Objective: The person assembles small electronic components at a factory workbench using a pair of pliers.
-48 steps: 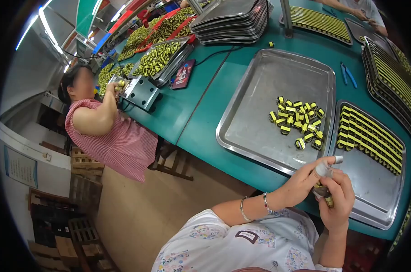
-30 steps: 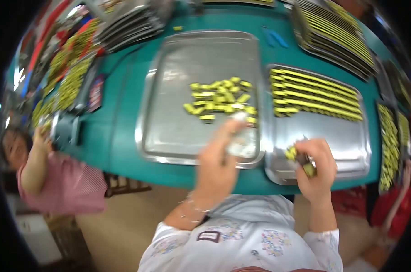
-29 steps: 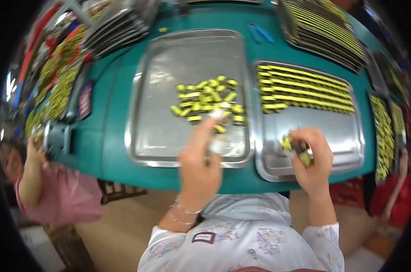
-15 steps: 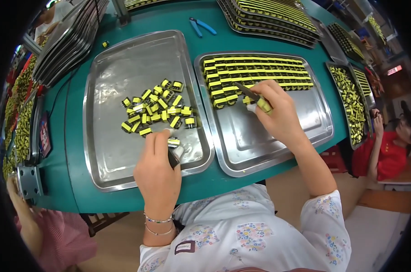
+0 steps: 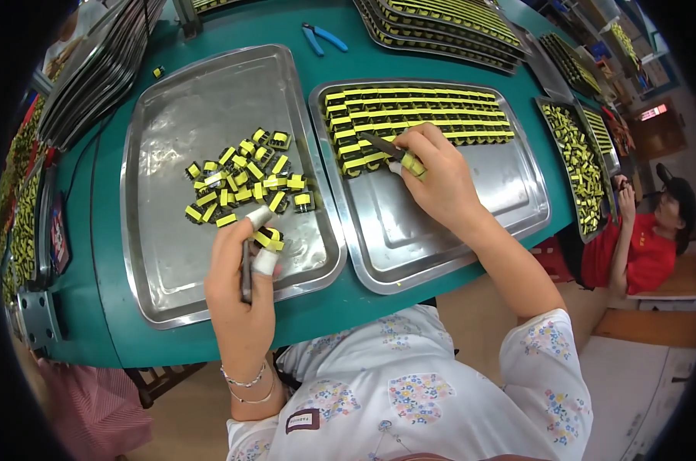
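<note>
My left hand (image 5: 240, 288), over the near part of the left metal tray (image 5: 164, 253), has its fingers closed around a small yellow-taped transformer (image 5: 269, 238). White covers wrap two of its fingertips, and a dark slim object (image 5: 246, 273) lies against the palm. Beyond it, a loose heap of similar transformers (image 5: 244, 177) lies in that tray. My right hand (image 5: 436, 177) grips a dark pointed tool (image 5: 380, 144) with a yellow-green part by the fingers. Its tip hovers at or over the left end of the neat transformer rows (image 5: 432, 115) in the right metal tray (image 5: 455, 223); contact I cannot tell.
Blue-handled cutters (image 5: 325, 38) lie behind the trays on the green table (image 5: 233, 23). Stacked filled trays (image 5: 440, 34) stand at the back, and stacked metal trays (image 5: 94, 77) at the left. A full tray (image 5: 575, 161) and a person in red (image 5: 655, 246) are at the right.
The left hand has turned and its fingers now show around the transformer. The right hand's tool has shifted left toward the rows' end. The whole view has shifted slightly.
</note>
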Available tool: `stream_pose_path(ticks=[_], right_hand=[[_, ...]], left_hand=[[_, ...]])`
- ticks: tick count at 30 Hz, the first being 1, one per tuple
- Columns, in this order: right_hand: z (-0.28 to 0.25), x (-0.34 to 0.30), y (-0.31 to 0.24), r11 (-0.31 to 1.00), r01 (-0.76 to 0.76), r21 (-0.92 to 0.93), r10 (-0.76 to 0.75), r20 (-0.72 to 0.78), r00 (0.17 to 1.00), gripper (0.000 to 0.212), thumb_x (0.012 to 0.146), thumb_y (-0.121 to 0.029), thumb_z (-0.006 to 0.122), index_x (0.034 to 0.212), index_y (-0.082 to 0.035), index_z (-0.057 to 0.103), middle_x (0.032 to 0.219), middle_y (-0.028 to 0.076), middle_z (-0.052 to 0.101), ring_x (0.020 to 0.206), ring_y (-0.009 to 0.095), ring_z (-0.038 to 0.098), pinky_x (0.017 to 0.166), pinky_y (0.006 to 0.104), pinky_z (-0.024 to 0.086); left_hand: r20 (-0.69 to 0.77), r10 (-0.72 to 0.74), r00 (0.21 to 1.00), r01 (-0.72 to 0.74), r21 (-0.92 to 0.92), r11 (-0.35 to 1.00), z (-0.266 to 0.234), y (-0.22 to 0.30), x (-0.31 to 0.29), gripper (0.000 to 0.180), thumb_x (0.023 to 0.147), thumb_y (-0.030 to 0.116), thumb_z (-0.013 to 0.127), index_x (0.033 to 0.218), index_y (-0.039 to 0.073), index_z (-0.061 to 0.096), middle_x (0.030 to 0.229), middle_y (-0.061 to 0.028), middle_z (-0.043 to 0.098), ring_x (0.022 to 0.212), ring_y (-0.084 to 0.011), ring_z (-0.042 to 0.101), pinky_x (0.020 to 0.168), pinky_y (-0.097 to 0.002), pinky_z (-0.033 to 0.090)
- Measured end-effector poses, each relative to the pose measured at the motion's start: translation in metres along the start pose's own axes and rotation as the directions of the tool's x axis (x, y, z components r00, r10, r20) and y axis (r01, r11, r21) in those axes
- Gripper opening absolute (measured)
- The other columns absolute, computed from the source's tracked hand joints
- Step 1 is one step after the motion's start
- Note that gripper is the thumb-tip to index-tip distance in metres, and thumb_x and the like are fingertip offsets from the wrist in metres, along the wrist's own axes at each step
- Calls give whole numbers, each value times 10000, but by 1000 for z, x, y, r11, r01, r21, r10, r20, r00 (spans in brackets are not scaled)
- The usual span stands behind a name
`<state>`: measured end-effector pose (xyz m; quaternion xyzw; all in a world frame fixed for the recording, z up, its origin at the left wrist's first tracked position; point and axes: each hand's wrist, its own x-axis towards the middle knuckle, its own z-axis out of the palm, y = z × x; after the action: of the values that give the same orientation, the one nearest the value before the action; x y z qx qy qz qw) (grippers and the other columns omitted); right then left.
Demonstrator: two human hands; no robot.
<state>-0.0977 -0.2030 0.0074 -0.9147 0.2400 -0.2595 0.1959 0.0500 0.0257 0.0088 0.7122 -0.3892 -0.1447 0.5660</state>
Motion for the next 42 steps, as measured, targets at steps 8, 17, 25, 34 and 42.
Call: stream_pose_path(ticks=[8, 17, 25, 34, 42], right_hand=[[-22, -10, -20, 994, -3, 110, 2, 8, 1000, 207, 776, -20, 638, 960, 11, 549, 902, 124, 547, 808, 296, 569, 714, 337, 453], [-24, -49, -45, 915, 16, 404, -83, 148, 986, 212, 784, -146, 656, 911, -14, 547, 800, 112, 541, 708, 272, 551, 639, 327, 439], [-22, -57, -44, 941, 121, 315, -151, 72, 986, 254, 644, -61, 647, 885, -28, 574, 814, 107, 552, 743, 301, 563, 648, 382, 458], [-18, -63, -38, 955, 163, 248, -164, -17, 986, 261, 611, -45, 668, 856, -36, 580, 815, 93, 546, 743, 285, 557, 648, 380, 458], [-19, -64, -35, 965, 151, 214, -150, -17, 988, 249, 611, -52, 668, 846, -39, 588, 805, 85, 542, 732, 274, 556, 646, 373, 458]], left_hand=[[164, -215, 963, 267, -701, 661, 13, 21, -1, 350, 862, 8, 621, 1175, -37, 473, 1176, -185, 567, 964, -228, 639, 835, -330, 540], [266, -201, 943, 333, -730, 597, 37, 31, 4, 419, 834, 12, 651, 1214, 12, 476, 1183, -139, 571, 890, -128, 596, 732, -258, 560], [210, -133, 969, 236, -612, 755, 54, 34, -1, 405, 818, -36, 644, 1201, -19, 513, 1217, -101, 567, 961, -110, 560, 839, -272, 504], [224, -177, 958, 283, -670, 686, 59, 39, -2, 308, 906, 38, 559, 1203, -5, 492, 1193, -225, 568, 1013, -224, 611, 822, -322, 551], [235, -236, 943, 332, -615, 715, 60, 39, -1, 266, 916, 69, 563, 1163, 1, 489, 1191, -236, 569, 979, -240, 632, 761, -316, 578]])
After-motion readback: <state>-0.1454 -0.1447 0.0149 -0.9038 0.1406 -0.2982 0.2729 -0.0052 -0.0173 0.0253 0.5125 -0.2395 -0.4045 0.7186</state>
